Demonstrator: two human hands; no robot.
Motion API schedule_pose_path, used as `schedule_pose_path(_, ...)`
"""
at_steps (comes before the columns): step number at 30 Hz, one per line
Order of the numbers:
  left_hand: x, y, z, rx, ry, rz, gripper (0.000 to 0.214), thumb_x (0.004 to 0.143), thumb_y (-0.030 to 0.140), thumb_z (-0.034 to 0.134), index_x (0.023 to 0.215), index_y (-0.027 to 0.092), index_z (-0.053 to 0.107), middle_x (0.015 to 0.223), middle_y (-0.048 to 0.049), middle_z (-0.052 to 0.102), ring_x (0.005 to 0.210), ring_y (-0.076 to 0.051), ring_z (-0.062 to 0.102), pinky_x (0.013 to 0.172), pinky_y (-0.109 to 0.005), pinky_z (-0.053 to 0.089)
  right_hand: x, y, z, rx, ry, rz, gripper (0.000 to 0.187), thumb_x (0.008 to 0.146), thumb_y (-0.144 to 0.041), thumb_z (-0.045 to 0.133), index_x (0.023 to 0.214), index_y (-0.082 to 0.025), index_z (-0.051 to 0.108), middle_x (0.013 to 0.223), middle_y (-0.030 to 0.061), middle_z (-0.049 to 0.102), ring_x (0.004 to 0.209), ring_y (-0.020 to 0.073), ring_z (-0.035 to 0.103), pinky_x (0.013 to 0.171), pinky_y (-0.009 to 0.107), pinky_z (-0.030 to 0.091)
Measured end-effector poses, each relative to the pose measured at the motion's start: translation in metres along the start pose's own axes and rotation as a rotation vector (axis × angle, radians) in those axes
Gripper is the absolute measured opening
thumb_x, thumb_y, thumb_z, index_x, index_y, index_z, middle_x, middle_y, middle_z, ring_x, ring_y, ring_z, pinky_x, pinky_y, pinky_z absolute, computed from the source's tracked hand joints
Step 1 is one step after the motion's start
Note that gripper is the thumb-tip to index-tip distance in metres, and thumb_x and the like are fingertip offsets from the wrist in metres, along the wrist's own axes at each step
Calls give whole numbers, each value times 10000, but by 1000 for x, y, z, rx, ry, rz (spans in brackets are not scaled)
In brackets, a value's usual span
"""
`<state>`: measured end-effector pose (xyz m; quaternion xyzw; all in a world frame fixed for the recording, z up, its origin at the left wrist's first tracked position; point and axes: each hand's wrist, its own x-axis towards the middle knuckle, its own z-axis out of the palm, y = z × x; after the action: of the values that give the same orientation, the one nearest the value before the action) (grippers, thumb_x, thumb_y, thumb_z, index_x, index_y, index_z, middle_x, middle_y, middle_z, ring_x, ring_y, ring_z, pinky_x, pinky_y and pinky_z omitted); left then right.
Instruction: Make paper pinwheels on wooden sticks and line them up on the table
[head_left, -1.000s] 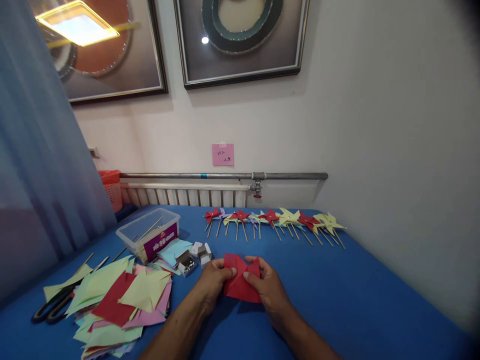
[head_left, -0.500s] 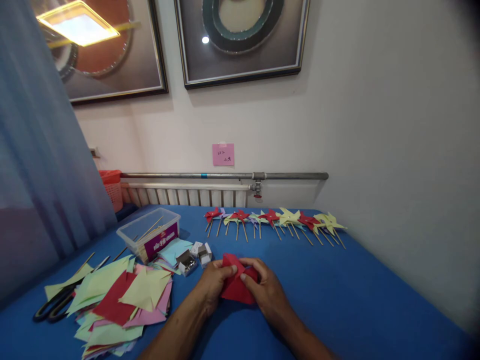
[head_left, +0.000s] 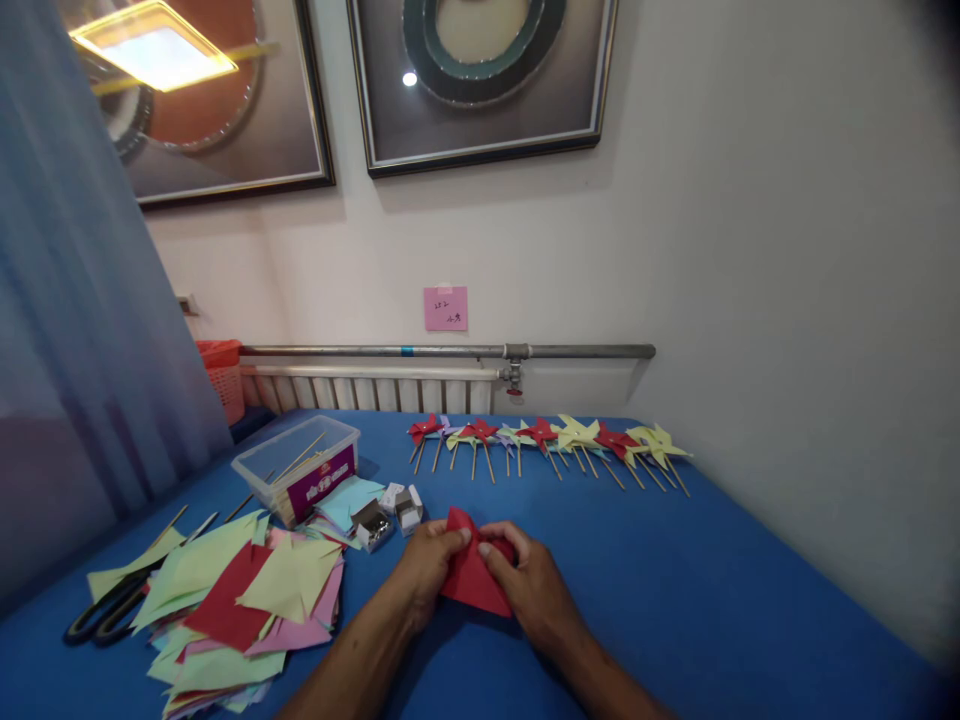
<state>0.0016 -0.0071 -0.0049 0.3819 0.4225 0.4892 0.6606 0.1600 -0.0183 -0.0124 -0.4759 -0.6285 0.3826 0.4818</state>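
My left hand (head_left: 424, 567) and my right hand (head_left: 525, 582) both pinch a red paper square (head_left: 471, 578) just above the blue table (head_left: 697, 590). The thumbs and forefingers meet near the middle of the sheet, where its corners are folded inward. A point of the paper sticks up behind the fingers. Both forearms come in from the bottom edge.
A heap of coloured paper pieces (head_left: 240, 600) lies at the left, with black scissors (head_left: 105, 610) beside it. Behind stand a clear plastic box (head_left: 300, 468) with wooden sticks and small open boxes (head_left: 386, 515). Several finished pinwheels (head_left: 547, 445) lie in a row by the wall.
My right hand has moved left over the red paper, folding its right corner toward the middle, so the sheet looks narrower. The left hand has stayed put.
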Motion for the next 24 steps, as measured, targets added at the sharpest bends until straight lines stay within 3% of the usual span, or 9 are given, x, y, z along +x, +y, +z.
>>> schedule_pose_path(3, -1, 1, 1, 24, -34, 11, 302, 587, 361, 846, 698, 149, 662, 604, -15, 672, 528, -134, 563, 579, -256, 396, 3, 5, 1, 109, 56, -4, 221, 839, -417, 657, 904, -232, 759, 794, 28, 748, 749, 230, 652, 676, 317, 477)
schedule_pose_path(8, -1, 1, 3, 37, -29, 17, 309, 559, 346, 844, 735, 142, 693, 623, -38, 690, 571, -158, 598, 609, -268, 419, 7, 11, 4, 270, 92, 111, 275, 775, -448, 712, 934, -224, 708, 655, -23, 635, 575, 179, 557, 554, 289, 425)
schedule_pose_path(12, -2, 1, 4, 53, 3, 39, 202, 569, 283, 779, 688, 156, 676, 588, -9, 661, 530, -135, 552, 572, -255, 382, 3, 3, 4, 116, 74, -23, 189, 784, -347, 702, 944, -248, 718, 857, 18, 733, 780, 229, 658, 754, 346, 507)
schedule_pose_path(15, -3, 3, 5, 56, 11, 37, 162, 563, 238, 751, 682, 165, 669, 594, 6, 657, 529, -128, 539, 569, -253, 378, -1, -5, 1, -26, 39, -125, 198, 771, -262, 709, 967, -255, 736, 1011, 43, 752, 975, 266, 676, 924, 386, 492)
schedule_pose_path(18, -4, 4, 5, 62, 5, 59, 202, 574, 271, 780, 707, 159, 676, 626, 1, 671, 547, -126, 543, 583, -256, 392, -4, -8, 0, -49, -17, -189, 269, 756, -243, 744, 1024, -260, 750, 1102, 55, 746, 1060, 278, 664, 987, 394, 472)
schedule_pose_path(21, -4, 3, 4, 78, 10, 85, 244, 572, 301, 810, 692, 161, 650, 593, 15, 644, 520, -114, 518, 563, -249, 373, -5, -7, 0, -16, -29, -196, 192, 856, -324, 681, 1013, -262, 772, 1062, 59, 760, 1009, 269, 678, 947, 381, 484)
schedule_pose_path(24, -4, 2, 4, 94, -4, 90, 257, 573, 305, 821, 648, 170, 615, 551, 27, 615, 496, -107, 504, 542, -243, 356, -3, -4, 1, 32, 31, -108, 213, 897, -385, 618, 899, -247, 780, 885, 50, 764, 847, 252, 679, 810, 352, 496)
